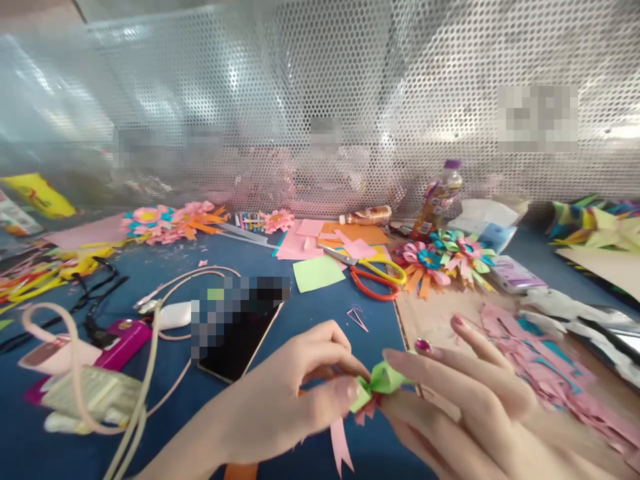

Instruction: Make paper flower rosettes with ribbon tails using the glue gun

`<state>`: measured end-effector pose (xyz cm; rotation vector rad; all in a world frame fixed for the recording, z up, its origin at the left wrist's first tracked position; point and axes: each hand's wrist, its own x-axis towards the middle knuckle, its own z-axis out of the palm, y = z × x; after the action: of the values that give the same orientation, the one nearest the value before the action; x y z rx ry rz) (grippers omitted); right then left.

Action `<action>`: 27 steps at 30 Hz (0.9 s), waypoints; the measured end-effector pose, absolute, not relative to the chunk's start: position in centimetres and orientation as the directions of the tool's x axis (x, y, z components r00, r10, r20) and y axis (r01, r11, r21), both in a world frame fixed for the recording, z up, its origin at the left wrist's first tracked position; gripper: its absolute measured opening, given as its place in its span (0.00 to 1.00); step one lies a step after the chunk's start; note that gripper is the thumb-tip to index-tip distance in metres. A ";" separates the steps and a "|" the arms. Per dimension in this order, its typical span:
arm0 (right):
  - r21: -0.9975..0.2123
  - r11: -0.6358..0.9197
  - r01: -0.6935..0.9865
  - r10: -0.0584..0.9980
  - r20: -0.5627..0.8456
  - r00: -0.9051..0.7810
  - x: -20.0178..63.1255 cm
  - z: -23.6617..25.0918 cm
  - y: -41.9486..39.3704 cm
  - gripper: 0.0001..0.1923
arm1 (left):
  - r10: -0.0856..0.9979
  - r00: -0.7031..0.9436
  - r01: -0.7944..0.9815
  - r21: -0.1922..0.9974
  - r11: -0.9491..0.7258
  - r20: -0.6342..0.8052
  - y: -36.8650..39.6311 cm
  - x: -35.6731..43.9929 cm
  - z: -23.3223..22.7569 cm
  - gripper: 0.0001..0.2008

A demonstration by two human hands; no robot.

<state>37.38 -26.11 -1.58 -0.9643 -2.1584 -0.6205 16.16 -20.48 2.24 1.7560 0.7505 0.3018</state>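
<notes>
Between my fingertips is a small green paper bow (387, 378), pinched in at its middle. Pink paper shows just below it, and a pink strip with a notched end (342, 448) hangs down beneath my left thumb. My left hand (295, 393) is closed, its thumb and fingers gripping the bow's left side. On the right side, my right hand (470, 400) pinches the bow between thumb and finger, while its other fingers stretch outward. Part of what lies under the bow is hidden by both hands. An orange strip (241, 471) lies at the bottom edge.
Scissors with red and yellow handles (377, 283) lie beyond my hands, beside a light green sheet (319, 274). A phone (240, 333), cables and a magenta device (125, 343) are on the left. Paper flowers (425, 257), a bottle (435, 203) and pink strips (535, 353) are on the right.
</notes>
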 end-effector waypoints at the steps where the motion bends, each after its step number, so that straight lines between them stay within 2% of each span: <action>1: 0.115 0.625 0.772 0.444 0.761 -0.473 37.4 -1.7 -26.1 0.09 | 0.615 0.775 0.322 0.928 -0.188 -0.145 -20.6 16.2 2.2 0.08; 4: 0.044 0.650 0.759 0.442 0.790 -0.425 37.1 -2.3 -25.9 0.08 | 0.630 0.774 0.362 0.861 -0.357 -0.064 -20.9 16.5 1.5 0.15; 9: 0.052 0.653 0.756 0.395 0.828 -0.398 36.9 -2.5 -25.9 0.06 | 0.671 0.734 0.430 0.695 -0.576 0.102 -21.8 17.0 0.5 0.05; 16: 0.102 0.616 0.781 0.370 0.838 -0.401 36.6 -2.7 -25.9 0.07 | 0.668 0.721 0.449 0.608 -0.655 0.186 -22.3 17.3 0.3 0.11; 21: 0.127 0.616 0.777 0.241 0.909 -0.340 36.0 -3.2 -25.2 0.07 | 0.689 0.680 0.451 0.599 -0.662 0.249 -22.4 17.7 -0.5 0.14; 27: 0.048 0.601 0.797 0.386 0.857 -0.343 36.0 -2.5 -25.6 0.07 | 0.709 0.624 0.427 0.616 -0.663 0.330 -22.6 18.3 -1.1 0.12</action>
<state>36.04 -25.56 -2.46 -0.9408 -1.9542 -0.5947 18.28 -22.56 -1.07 2.3612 0.8930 0.7753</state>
